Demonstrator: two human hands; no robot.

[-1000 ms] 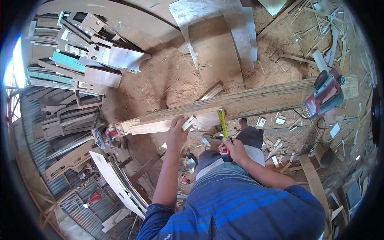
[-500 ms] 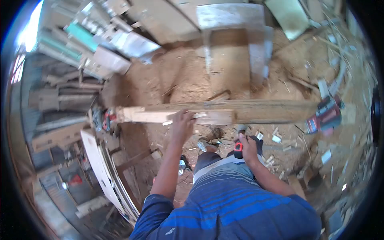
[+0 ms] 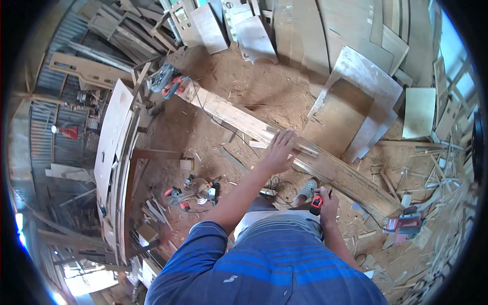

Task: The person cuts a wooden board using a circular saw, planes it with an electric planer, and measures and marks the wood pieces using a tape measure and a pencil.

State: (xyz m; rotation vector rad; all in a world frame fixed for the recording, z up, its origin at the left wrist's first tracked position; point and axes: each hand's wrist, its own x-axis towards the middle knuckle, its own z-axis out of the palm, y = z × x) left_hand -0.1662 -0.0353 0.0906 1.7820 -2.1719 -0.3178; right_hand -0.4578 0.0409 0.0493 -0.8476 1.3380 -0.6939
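A long wooden beam (image 3: pixel 351 178) runs diagonally across the view, with a paler board (image 3: pixel 229 113) on its left part. My left hand (image 3: pixel 279 151) is closed around a small wood strip (image 3: pixel 306 149) over the beam. Close to my waist, my right hand (image 3: pixel 328 203) grips a red and black tape measure (image 3: pixel 316 204); no extended yellow blade shows. A red and grey power tool (image 3: pixel 172 86) rests at the beam's left end, and a dark red sander (image 3: pixel 404 225) is at its right end.
Wood panels (image 3: pixel 114 152) lean at the left. A miter-like power tool (image 3: pixel 198 193) lies on the sawdust floor among scraps and cables. Sheets (image 3: pixel 356 86) lie beyond the beam, and more boards stand along the back. My shoe (image 3: pixel 306 190) is beside the beam.
The view has turned, so the beam now slants down to the right. The yellow tape blade, out over the beam a second ago, is no longer visible. My left hand has moved right along the board.
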